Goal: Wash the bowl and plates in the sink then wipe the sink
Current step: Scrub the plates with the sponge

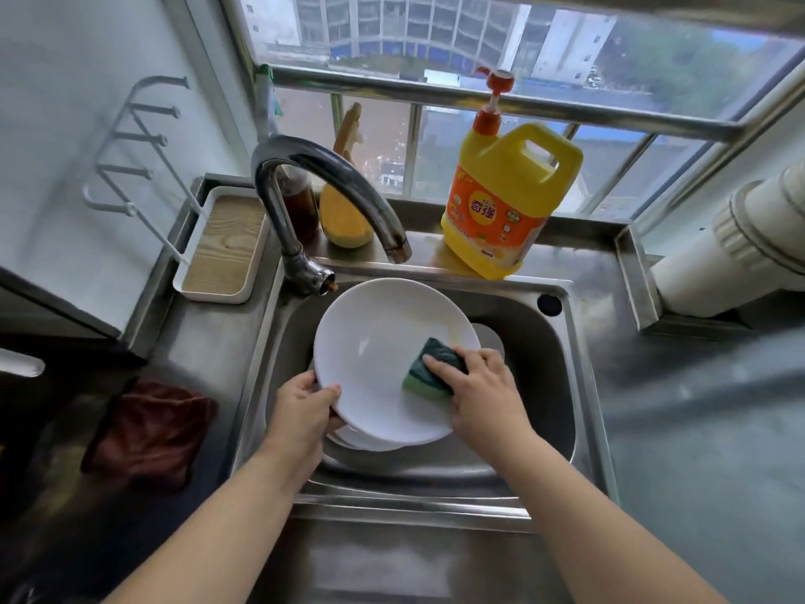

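Observation:
A white plate (379, 342) is held tilted over the steel sink (553, 385). My left hand (307, 409) grips its lower left rim, thumb on the face. My right hand (483, 390) holds a green and dark sponge (431, 368) and presses it on the plate's right side. Under the plate lies more white crockery (366, 440), mostly hidden, and another white piece (490, 340) peeks out behind the plate's right edge.
The curved tap (331, 180) arches over the sink's back left. A yellow detergent bottle (501, 202) with a pump stands on the back ledge. A white tray (222, 246) sits at left, a dark red cloth (152, 429) on the left counter, a white pipe (732, 237) at right.

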A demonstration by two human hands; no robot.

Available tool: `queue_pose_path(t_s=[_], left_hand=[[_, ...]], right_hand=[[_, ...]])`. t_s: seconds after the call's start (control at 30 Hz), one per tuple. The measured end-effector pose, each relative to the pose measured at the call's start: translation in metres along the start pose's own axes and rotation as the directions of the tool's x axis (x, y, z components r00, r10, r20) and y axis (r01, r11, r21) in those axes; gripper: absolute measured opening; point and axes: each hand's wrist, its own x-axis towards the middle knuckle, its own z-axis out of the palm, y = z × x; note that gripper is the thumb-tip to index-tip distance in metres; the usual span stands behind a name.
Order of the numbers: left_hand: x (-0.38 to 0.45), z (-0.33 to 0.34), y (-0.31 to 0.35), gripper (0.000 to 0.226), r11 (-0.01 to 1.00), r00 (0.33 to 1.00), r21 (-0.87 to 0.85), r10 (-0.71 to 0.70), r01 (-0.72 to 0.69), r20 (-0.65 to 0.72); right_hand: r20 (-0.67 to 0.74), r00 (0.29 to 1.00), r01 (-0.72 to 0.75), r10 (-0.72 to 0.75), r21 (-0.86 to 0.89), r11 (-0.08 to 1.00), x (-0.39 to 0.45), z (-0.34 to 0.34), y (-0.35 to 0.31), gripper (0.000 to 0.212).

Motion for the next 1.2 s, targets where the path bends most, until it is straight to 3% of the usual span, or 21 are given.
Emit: queue_pose_path(t_s=[0.1,0.2,0.27,0.4,0.5,0.57,0.63,0.77,0.87,1.03,1.2], left_hand=[[0.001,0.008,0.001,0.024,0.999,0.999,-0.028,0.021,-0.022,-0.035],[0.001,0.015,0.004,0.025,0.997,0.999,-0.073,0.037,-0.040,-0.035],[-0.001,0.016,0.006,0.025,0.998,0.999,-0.051,0.044,-0.045,-0.022],[-0.001,0.007,0.010,0.022,0.999,0.999,-0.024,0.036,-0.037,-0.035],[0.000,0.004,0.015,0.021,0.999,0.999,-0.015,0.034,-0.035,-0.030],[0.001,0.007,0.019,0.023,0.999,0.999,-0.011,0.037,-0.038,-0.025],[0.002,0.012,0.022,0.024,0.999,0.998,-0.012,0.048,-0.048,-0.031],[0.003,0.016,0.025,0.024,0.998,0.998,0.008,0.057,-0.057,-0.008],[0.002,0.011,0.027,0.022,0.997,0.999,0.058,0.046,-0.046,0.009],[0.004,0.005,0.038,0.027,0.991,0.996,0.116,0.052,-0.061,0.077],[0.003,0.012,0.044,0.029,0.992,0.993,0.090,0.076,-0.084,0.091]], right_hand=[[0.024,0.995,-0.100,0.099,0.088,0.991,-0.003,-0.004,-0.017,0.061],[0.037,0.999,0.018,-0.030,0.298,0.955,-0.022,0.007,-0.051,0.058],[0.050,0.995,0.066,-0.089,0.350,0.934,-0.029,0.010,-0.056,0.056],[0.036,0.995,0.090,-0.097,0.171,0.981,-0.017,0.001,-0.011,0.056],[0.067,0.997,-0.023,0.024,-0.012,1.000,-0.005,-0.011,0.019,0.055],[0.062,0.994,-0.087,0.090,-0.045,0.995,-0.004,-0.014,0.013,0.057],[0.054,0.993,-0.104,0.101,0.037,0.994,-0.008,-0.013,-0.010,0.058],[0.072,0.996,0.024,-0.044,0.265,0.964,-0.025,0.003,-0.048,0.059],[0.077,0.996,0.037,-0.051,0.170,0.985,-0.018,0.002,-0.021,0.059],[0.016,0.990,-0.138,0.138,0.079,0.987,-0.003,-0.016,0.023,0.057],[-0.023,0.997,0.083,-0.080,0.314,0.946,-0.014,-0.014,-0.017,0.060]])
